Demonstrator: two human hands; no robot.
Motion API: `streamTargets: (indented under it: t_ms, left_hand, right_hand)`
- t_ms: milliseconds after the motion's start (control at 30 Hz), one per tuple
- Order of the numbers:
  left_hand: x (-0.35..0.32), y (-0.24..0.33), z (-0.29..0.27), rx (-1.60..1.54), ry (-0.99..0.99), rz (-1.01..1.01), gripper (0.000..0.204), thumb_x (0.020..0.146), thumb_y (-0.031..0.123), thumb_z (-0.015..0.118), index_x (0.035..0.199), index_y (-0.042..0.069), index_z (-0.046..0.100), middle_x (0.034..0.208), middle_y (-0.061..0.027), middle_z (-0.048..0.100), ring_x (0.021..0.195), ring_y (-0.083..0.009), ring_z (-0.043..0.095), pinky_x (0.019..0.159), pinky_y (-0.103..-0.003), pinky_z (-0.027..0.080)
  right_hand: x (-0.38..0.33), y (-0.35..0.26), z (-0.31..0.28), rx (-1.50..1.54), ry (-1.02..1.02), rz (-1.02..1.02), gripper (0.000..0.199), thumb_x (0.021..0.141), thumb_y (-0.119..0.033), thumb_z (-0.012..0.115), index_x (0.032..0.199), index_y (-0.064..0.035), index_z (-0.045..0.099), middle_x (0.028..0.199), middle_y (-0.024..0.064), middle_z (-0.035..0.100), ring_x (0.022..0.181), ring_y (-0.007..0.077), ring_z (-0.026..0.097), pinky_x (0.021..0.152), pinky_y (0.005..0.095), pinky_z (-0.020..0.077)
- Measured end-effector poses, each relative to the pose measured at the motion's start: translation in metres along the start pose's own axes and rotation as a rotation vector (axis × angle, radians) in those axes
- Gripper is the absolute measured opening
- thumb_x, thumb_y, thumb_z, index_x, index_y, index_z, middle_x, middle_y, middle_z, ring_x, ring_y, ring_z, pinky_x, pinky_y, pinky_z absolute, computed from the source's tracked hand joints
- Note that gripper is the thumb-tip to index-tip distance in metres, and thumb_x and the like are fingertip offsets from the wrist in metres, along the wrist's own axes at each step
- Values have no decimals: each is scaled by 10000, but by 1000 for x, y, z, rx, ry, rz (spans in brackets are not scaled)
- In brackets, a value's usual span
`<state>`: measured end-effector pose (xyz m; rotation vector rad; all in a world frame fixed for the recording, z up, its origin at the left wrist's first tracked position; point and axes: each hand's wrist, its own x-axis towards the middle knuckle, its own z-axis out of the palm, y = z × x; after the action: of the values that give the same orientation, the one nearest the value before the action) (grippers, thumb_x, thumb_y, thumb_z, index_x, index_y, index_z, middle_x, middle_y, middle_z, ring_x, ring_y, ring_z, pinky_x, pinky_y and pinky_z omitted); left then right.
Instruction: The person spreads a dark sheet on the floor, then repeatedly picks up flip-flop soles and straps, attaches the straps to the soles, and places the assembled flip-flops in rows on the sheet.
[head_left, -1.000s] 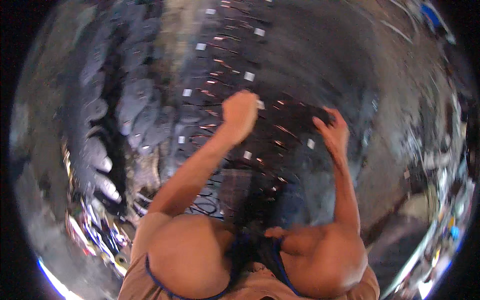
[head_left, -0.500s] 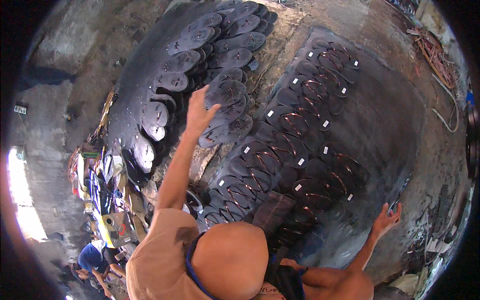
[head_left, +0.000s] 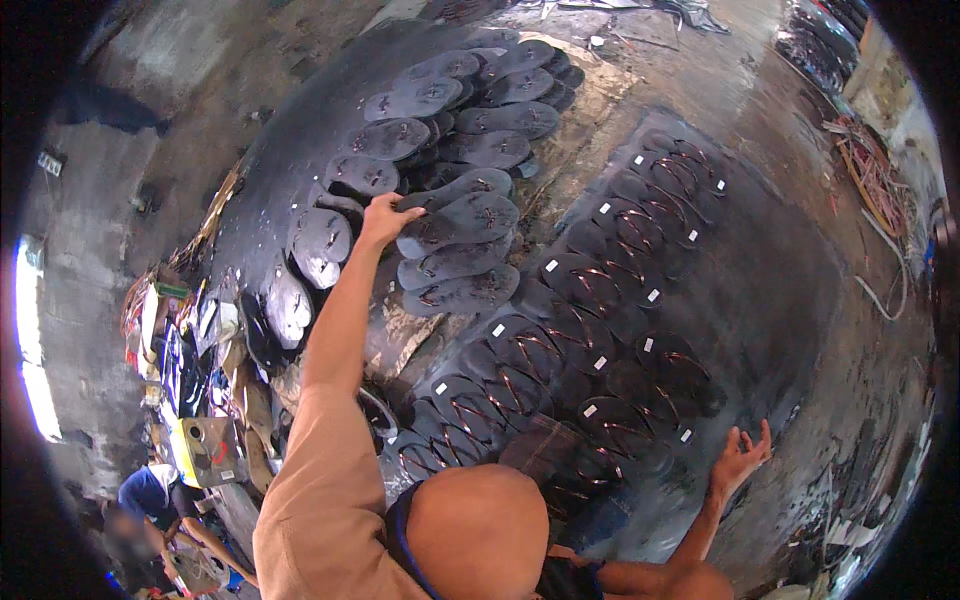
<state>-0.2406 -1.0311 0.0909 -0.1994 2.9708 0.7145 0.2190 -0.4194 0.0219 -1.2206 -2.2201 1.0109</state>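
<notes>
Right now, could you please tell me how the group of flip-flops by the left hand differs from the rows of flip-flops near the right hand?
The grey flip-flops by the left hand lie overlapped in a loose, curving pile; the black flip-flops near the right hand lie in tidier diagonal rows. The grey ones have dull grey straps; the black ones have reddish straps and small white tags. The left hand touches a grey one; the right hand, fingers spread, holds nothing. Both groups lie strap side up on the dark floor.

1. Small white rectangular labels [head_left: 550, 266] lie dotted over the rows of dark flip-flops with reddish straps [head_left: 590, 330], one near each sandal.
2. A stack of flat, colourful printed packages [head_left: 185, 340] stands well left of those flip-flops, yellow, white and blue, tilted on edge.
</notes>
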Motion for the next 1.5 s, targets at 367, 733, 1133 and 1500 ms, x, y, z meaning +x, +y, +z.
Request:
streamTargets:
  t_ms: [367, 733, 1133, 1500]
  left_hand:
    - [-127, 112, -75, -1055, 245, 221, 424, 1021, 154, 742, 1327, -71, 555, 1196, -148, 635, 1034, -240, 701, 842, -419, 690]
    - [-277, 214, 62, -1410, -607, -18, 280, 1047, 81, 680, 1309, 52, 587, 1273, -105, 676, 1147, -220, 694, 955, -509, 650]
    - [-225, 263, 35, -682, -137, 1252, 391, 681, -143, 750, 1003, 66, 675, 1199, -166, 768, 1178, -380, 703, 1071, -508, 516]
    - [-195, 319, 116, -912, -818, 326, 669, 880, 59, 824, 1500, 37, 574, 1234, -85, 690, 1180, -188, 661, 883, -318, 583]
  right_hand:
    - [-11, 43, 8, 144, -20, -33, 537, 1010, -142, 724, 1501, -23, 540, 1500, 172, 530, 1260, 254, 616, 1036, 413, 540]
    - [-46, -137, 44, 928, -733, 111, 768, 919, -172, 811, 1588, -73, 446, 1538, 164, 559, 1339, 291, 616, 1152, 460, 492]
    - [-12, -141, -1, 1204, -615, 456, 707, 1041, -319, 731, 1590, -11, 408, 1464, 187, 607, 1374, 293, 575, 1159, 487, 481]
    - [67, -148, 11, 961, -476, 205, 466, 1060, -203, 716, 1466, -14, 586, 1166, 43, 737, 982, 105, 700, 844, 248, 562]
